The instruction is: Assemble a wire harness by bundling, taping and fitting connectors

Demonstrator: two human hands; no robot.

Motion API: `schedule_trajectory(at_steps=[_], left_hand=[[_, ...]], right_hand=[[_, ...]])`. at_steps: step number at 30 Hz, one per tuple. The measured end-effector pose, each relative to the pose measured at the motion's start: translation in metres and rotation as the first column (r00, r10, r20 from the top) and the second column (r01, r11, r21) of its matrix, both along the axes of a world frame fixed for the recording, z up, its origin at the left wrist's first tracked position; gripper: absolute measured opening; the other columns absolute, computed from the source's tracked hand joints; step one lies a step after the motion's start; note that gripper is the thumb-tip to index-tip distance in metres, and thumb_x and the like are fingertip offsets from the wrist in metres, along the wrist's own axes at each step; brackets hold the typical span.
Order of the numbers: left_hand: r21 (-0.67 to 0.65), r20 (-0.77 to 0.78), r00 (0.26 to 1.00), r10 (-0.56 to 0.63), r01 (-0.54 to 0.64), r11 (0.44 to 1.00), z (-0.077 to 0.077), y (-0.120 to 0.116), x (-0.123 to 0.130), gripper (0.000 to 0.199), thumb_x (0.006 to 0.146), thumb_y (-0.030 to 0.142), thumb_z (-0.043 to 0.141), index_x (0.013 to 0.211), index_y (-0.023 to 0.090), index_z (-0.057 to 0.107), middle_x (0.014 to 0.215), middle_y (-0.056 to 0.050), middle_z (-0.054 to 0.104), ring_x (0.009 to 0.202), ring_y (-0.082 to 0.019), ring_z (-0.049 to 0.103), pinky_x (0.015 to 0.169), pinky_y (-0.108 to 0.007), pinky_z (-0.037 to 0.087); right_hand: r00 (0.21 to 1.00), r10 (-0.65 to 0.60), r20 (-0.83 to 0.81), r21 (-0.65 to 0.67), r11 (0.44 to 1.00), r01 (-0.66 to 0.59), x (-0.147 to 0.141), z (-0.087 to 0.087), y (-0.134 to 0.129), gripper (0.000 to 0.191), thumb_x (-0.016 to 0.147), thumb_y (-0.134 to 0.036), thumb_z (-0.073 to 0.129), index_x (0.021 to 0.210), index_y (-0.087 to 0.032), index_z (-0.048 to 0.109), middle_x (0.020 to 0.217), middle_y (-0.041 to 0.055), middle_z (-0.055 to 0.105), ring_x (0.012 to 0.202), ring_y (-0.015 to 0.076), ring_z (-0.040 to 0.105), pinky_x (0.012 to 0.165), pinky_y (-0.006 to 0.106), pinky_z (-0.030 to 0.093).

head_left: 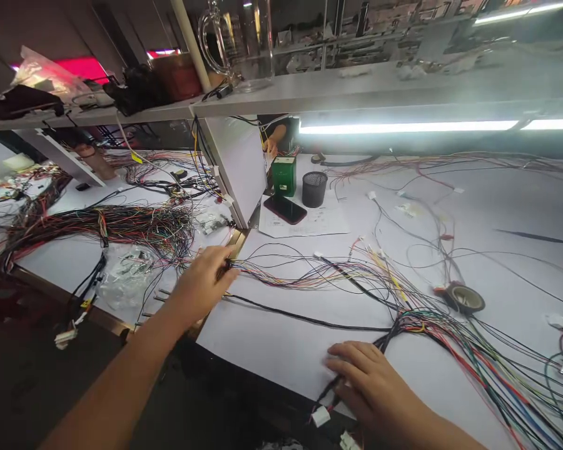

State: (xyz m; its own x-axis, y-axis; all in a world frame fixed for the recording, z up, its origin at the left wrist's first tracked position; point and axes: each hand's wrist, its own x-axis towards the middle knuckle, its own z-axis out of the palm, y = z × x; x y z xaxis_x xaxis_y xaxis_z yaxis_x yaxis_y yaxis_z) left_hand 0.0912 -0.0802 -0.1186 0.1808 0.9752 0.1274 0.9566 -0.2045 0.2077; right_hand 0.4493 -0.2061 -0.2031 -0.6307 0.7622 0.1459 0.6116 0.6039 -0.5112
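My left hand (204,280) is closed around the dark end of a bundle of thin colored wires (291,281) at the table's left corner; whether that end is a connector I cannot tell. From there the wires run right into a large wire harness (408,322). Near the front edge, my right hand (368,378) has its fingers curled over a black sleeved cable (328,390) of the harness. A white connector (321,415) hangs at that cable's end, past the edge. Another black sleeved branch (304,320) lies between the hands.
A roll of dark tape (464,298) touches the harness wires. Farther back are a phone (285,209), a green box (284,175) and a black mesh cup (314,189). A white divider (239,156) separates the left bench with its wire pile (122,222). A co-worker's hand (273,145) shows behind.
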Motion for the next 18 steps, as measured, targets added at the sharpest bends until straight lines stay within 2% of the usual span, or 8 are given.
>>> schedule_trajectory(at_steps=[3,5,7,8,11,15,16,18], left_hand=[[-0.161,-0.151,0.987,-0.052,0.027,0.987,-0.032,0.031,-0.005,0.052,0.088,0.029,0.053,0.137,0.018,0.043,0.148,-0.013,0.038,0.135,-0.030,0.037,0.110,-0.044,0.031],[-0.269,-0.201,0.974,-0.109,0.052,0.962,-0.051,0.048,-0.011,0.052,0.086,0.024,0.051,0.136,0.014,0.045,0.145,-0.015,0.043,0.133,-0.030,0.039,0.109,-0.042,0.033],[-0.305,-0.201,0.966,-0.163,0.097,0.947,-0.058,0.059,-0.016,0.045,0.085,0.020,0.048,0.130,0.014,0.052,0.134,-0.014,0.054,0.126,-0.028,0.046,0.107,-0.040,0.035],[-0.293,-0.204,0.961,-0.189,0.124,0.948,-0.055,0.061,-0.019,0.041,0.085,0.018,0.047,0.125,0.015,0.056,0.127,-0.014,0.058,0.122,-0.028,0.050,0.105,-0.040,0.036],[-0.170,-0.266,0.928,-0.262,0.222,0.960,-0.024,0.058,-0.022,0.035,0.082,0.011,0.046,0.112,0.015,0.062,0.108,-0.012,0.064,0.106,-0.027,0.055,0.097,-0.041,0.042],[0.019,-0.455,0.846,-0.279,0.323,0.946,0.054,0.035,-0.011,0.030,0.079,0.005,0.045,0.102,0.011,0.065,0.090,-0.012,0.062,0.091,-0.027,0.054,0.084,-0.041,0.046],[0.037,-0.499,0.818,-0.287,0.351,0.936,0.074,0.025,-0.007,0.028,0.080,0.004,0.043,0.095,0.013,0.065,0.086,-0.011,0.061,0.085,-0.026,0.053,0.081,-0.040,0.045],[0.040,-0.542,0.778,-0.317,0.400,0.916,0.112,0.000,0.002,0.026,0.084,0.006,0.041,0.090,0.016,0.064,0.084,-0.007,0.060,0.082,-0.024,0.051,0.078,-0.038,0.045]], right_hand=[[0.998,-0.034,-0.044,0.027,0.999,0.035,0.002,0.006,0.020,0.036,0.087,-0.019,0.054,0.122,-0.027,0.056,0.120,0.0087,0.062,0.108,0.0259,0.058,0.089,0.046,0.053],[0.997,-0.043,-0.060,0.035,0.998,0.045,0.002,0.009,0.032,0.035,0.088,-0.016,0.051,0.122,-0.026,0.056,0.119,0.0092,0.061,0.107,0.0247,0.059,0.089,0.045,0.053],[0.997,-0.028,-0.071,0.025,0.999,0.030,0.001,0.013,0.042,0.035,0.089,-0.012,0.048,0.121,-0.024,0.055,0.117,0.0098,0.061,0.104,0.0235,0.059,0.087,0.044,0.053],[0.997,-0.015,-0.077,0.019,1.000,0.016,0.001,0.016,0.047,0.035,0.088,-0.011,0.047,0.120,-0.023,0.055,0.116,0.0101,0.061,0.101,0.0229,0.059,0.084,0.043,0.054],[0.992,0.052,-0.113,0.034,0.998,-0.049,-0.006,0.032,0.061,0.034,0.088,-0.007,0.044,0.116,-0.020,0.056,0.108,0.0104,0.063,0.093,0.0206,0.059,0.078,0.039,0.054],[0.961,0.168,-0.218,0.191,0.973,-0.126,-0.043,0.079,0.084,0.029,0.089,-0.008,0.045,0.113,-0.016,0.057,0.097,0.0087,0.065,0.087,0.0188,0.059,0.076,0.036,0.053],[0.951,0.189,-0.244,0.248,0.960,-0.128,-0.058,0.095,0.089,0.029,0.089,-0.009,0.047,0.116,-0.015,0.056,0.101,0.0090,0.065,0.093,0.0194,0.058,0.082,0.038,0.052],[0.941,0.198,-0.274,0.347,0.933,-0.095,-0.091,0.128,0.096,0.038,0.090,-0.014,0.050,0.127,-0.011,0.051,0.123,0.0135,0.059,0.114,0.0228,0.051,0.101,0.041,0.044]])
